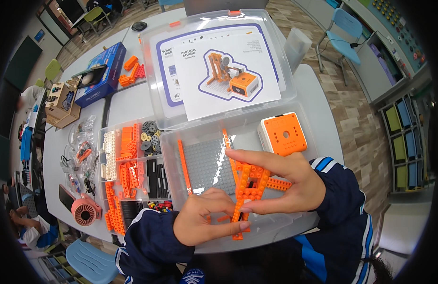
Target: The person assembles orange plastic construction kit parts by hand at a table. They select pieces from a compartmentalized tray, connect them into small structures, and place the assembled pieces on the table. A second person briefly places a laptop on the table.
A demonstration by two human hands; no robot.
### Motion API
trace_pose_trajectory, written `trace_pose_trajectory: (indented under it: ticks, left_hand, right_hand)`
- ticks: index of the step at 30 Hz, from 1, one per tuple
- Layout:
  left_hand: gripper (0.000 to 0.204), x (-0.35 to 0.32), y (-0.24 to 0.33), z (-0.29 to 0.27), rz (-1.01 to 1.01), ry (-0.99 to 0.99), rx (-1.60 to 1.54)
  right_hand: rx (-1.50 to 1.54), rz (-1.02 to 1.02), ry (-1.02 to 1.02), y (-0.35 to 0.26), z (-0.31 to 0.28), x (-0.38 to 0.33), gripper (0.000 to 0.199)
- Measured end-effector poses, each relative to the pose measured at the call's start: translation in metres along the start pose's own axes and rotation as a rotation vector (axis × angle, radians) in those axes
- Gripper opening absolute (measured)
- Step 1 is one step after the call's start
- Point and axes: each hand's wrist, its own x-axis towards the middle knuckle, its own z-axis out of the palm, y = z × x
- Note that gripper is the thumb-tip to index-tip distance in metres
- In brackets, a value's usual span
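Note:
Both hands are on an assembly of orange building-block beams (251,193), held over the near side of a clear plastic bin. My right hand (287,182) grips its upper part, with thumb and fingers on opposite sides. At the lower end, my left hand (207,215) pinches the assembly between thumb and fingers. A small black piece shows inside the frame of beams. Under the hands, a grey studded baseplate (202,161) lies in the clear bin (318,142), with a long orange beam (185,165) along its left side. An orange and white box-shaped module (283,134) sits at the bin's right.
A sorting tray (145,198) of orange, white, grey and black parts stands left of the bin. Behind it, the open lid (148,71) carries a printed sheet (228,75). Further left are a pink fan (86,211), a blue box (101,71) and bagged wires (81,146).

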Motion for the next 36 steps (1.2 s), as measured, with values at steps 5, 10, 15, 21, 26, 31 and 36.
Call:
trace_pose_trajectory:
  ticks: [5, 10, 15, 21, 26, 31, 36]
  left_hand:
    - [0.013, 0.0, -0.003, 0.0, 0.009, 0.007, -0.015]
    - [0.014, 0.0, -0.005, 0.0, 0.005, 0.012, -0.008]
    - [0.014, -0.001, -0.003, 0.001, -0.009, 0.013, -0.03]
    - [0.014, -0.001, -0.003, 0.0, -0.017, 0.009, -0.04]
    - [0.015, -0.001, -0.002, -0.001, -0.037, 0.001, -0.053]
    - [0.016, -0.003, 0.001, -0.003, -0.13, -0.006, -0.138]
    - [0.019, -0.001, 0.001, -0.005, -0.173, -0.036, -0.179]
  right_hand:
    - [0.004, 0.026, 0.012, 0.001, 0.0, 0.0, 0.081]
    - [0.002, 0.037, 0.006, 0.002, 0.0, 0.0, 0.081]
    - [0.011, 0.043, 0.002, 0.002, 0.0, 0.0, 0.082]
    - [0.02, -0.046, 0.014, 0.008, 0.002, 0.001, 0.081]
    - [0.085, -0.056, 0.005, 0.012, 0.003, 0.004, 0.082]
    - [0.285, 0.246, -0.073, 0.012, -0.005, 0.007, 0.088]
    - [0.281, 0.237, -0.002, 0.012, -0.004, 0.01, 0.085]
